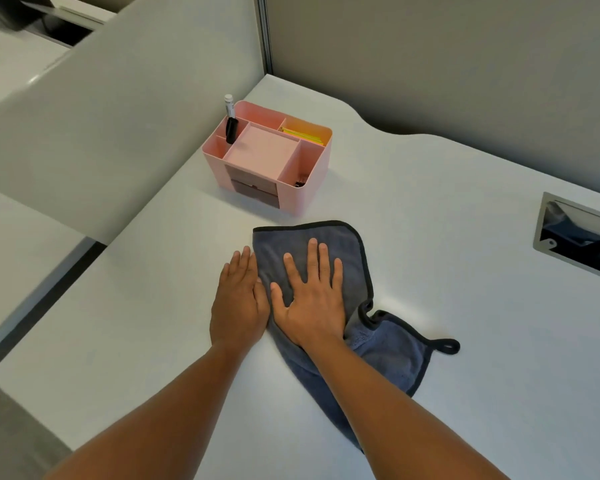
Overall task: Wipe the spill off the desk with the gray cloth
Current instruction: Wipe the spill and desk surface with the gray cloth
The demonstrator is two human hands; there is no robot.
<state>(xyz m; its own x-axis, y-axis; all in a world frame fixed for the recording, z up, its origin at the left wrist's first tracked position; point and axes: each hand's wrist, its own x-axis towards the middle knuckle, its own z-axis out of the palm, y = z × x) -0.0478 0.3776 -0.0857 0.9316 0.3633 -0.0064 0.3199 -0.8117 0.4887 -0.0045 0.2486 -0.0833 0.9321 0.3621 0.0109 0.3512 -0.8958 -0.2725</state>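
The gray cloth (388, 348), edged in dark trim with a small hanging loop at its right corner, lies spread on the white desk (465, 202). My right hand (312, 299) presses flat on the cloth's upper half, fingers spread. My left hand (239, 303) lies flat on the desk just left of the cloth, its fingertips touching the cloth's edge. No spill shows on the desk; whatever lies under the cloth is hidden.
A pink desk organizer (312, 178) with a marker (230, 119) and yellow notes stands behind the cloth. A metal-framed cable opening (541, 223) is set into the desk at right. Gray partition walls (118, 116) close the back and left; the desk's edge runs along the left.
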